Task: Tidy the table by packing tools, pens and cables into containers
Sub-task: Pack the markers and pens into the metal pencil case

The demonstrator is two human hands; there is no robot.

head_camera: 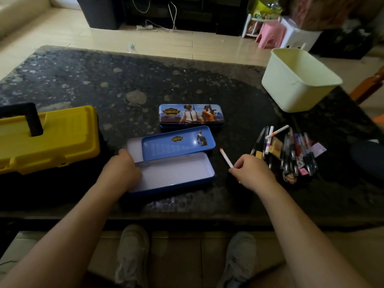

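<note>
Item 1. Counter (pixel 104 84): dark speckled stone, and it carried all the items below.

Item 2. Open tin (pixel 178 173): blue pencil case, white inside, which lay near the front edge. Its lid (pixel 176 145) was folded back on the far side, printed blue face up.

Item 3. Left hand (pixel 122 167): it rested on the left end of the open tin, its grip curled over that end and holding it.

Item 4. Right hand (pixel 253 171): its grip was clamped on a white pen (pixel 225 157), pinched near the lower end. The red-tipped end slanted up and left, and the pen stood just right of the open tin, apart from it.

Item 5. Pile of pens (pixel 291 150): mixed dark, white and red, loose on the counter just right of the right hand.

Item 6. Closed tin (pixel 191 114): same printed kind, it lay just behind the open one.

Item 7. Yellow toolbox (pixel 62 140): shut, black handle raised, at the left edge.

Item 8. Cream tub (pixel 299 80): at the far right corner, well apart from the tins.
</note>
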